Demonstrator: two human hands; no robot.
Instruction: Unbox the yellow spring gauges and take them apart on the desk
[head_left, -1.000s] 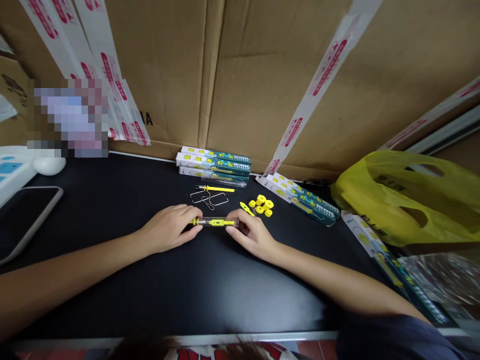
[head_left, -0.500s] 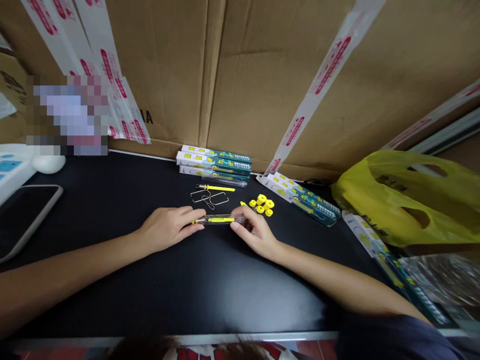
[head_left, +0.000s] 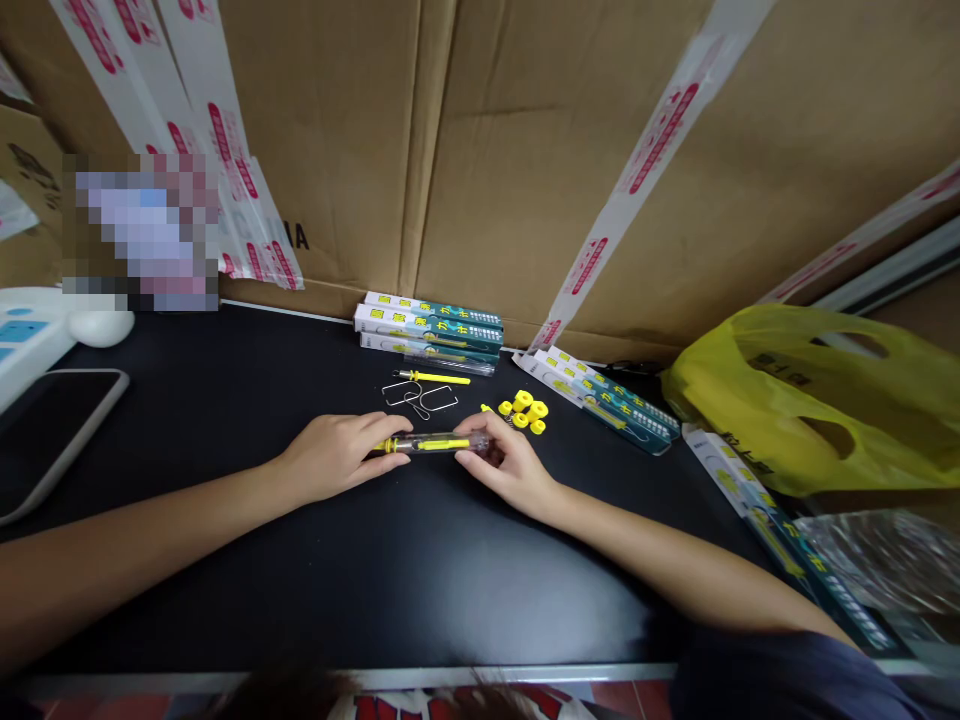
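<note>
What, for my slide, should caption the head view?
Left hand and right hand hold a clear tube over a black table.

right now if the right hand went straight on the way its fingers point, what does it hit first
Likely the left hand, which grips the other end of the clear tube that the right hand holds. The wire hooks lie just beyond that line; depth is unclear.
</note>
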